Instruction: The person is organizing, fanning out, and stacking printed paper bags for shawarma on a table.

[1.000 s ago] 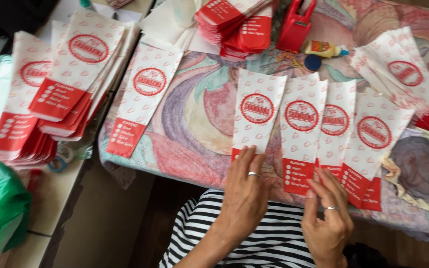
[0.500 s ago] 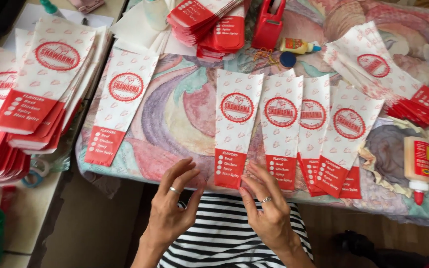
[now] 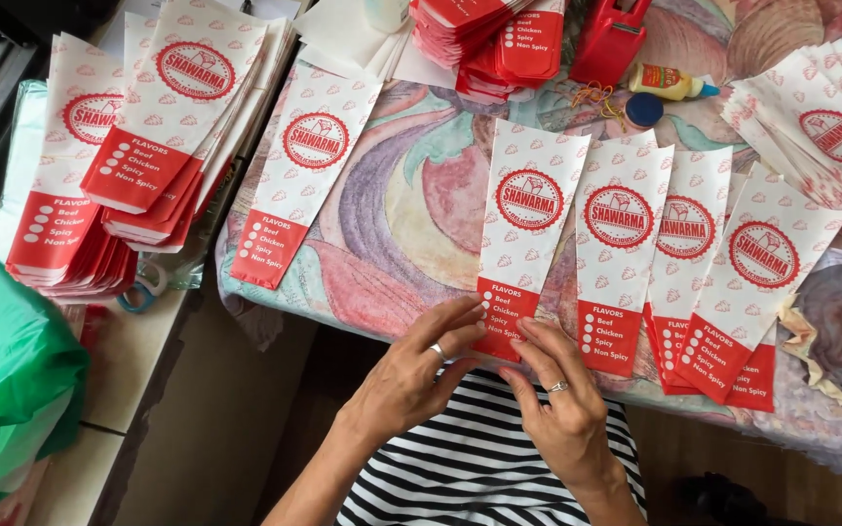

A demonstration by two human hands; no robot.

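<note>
Left hand (image 3: pixel 419 375) and right hand (image 3: pixel 559 409) pinching red lower end of flat paper sleeve (image 3: pixel 518 234), fingers closed on it, sleeve on swirl-patterned tablecloth (image 3: pixel 397 209) (glossy), leftmost of overlapping sleeve row (image 3: pixel 694 273)

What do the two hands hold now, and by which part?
Both hands, left and right, pinch one paper sleeve at its red bottom end.
</note>
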